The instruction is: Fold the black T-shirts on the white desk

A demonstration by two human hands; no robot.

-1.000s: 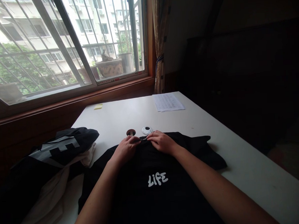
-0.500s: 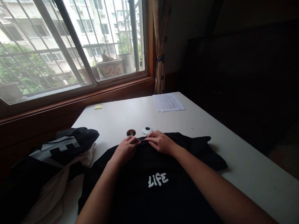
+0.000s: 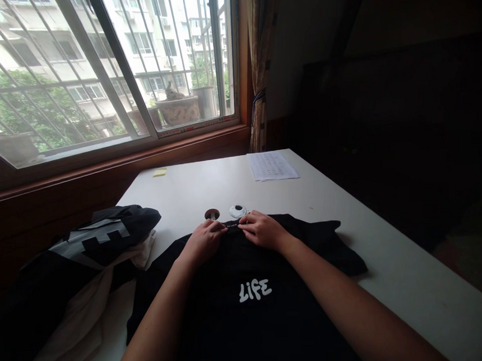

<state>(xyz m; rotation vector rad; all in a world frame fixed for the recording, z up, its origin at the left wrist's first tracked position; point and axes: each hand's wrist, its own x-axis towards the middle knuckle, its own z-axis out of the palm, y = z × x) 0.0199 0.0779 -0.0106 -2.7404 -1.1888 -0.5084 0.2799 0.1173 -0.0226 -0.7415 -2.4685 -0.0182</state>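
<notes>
1. Head view: white surface, open room ahead of the hands and down the right. Near edge can't be seen.
2. Black garment lies spread on the surface, far edge under the hands. Its sleeve on the right stops short of the surface's right edge, bare strip between.
3. Clothes heap, black, grey and pale, just beside the garment's left side; contact unclear. Tight there.
4. Left hand and right hand: each grip pinched on the garment's far edge, fingertips apart.
5. Printed sheet near the far-right corner, well clear.
6. White lettering mid-garment, uncovered.
7. White ring and round hole just past the garment edge.
8. Yellow note, far left, clear.
9. Dark strip between fingertips: more shows than half a second ago, right fingertips slightly further off. Edge now readable between grips; garment otherwise unmoved.
</notes>
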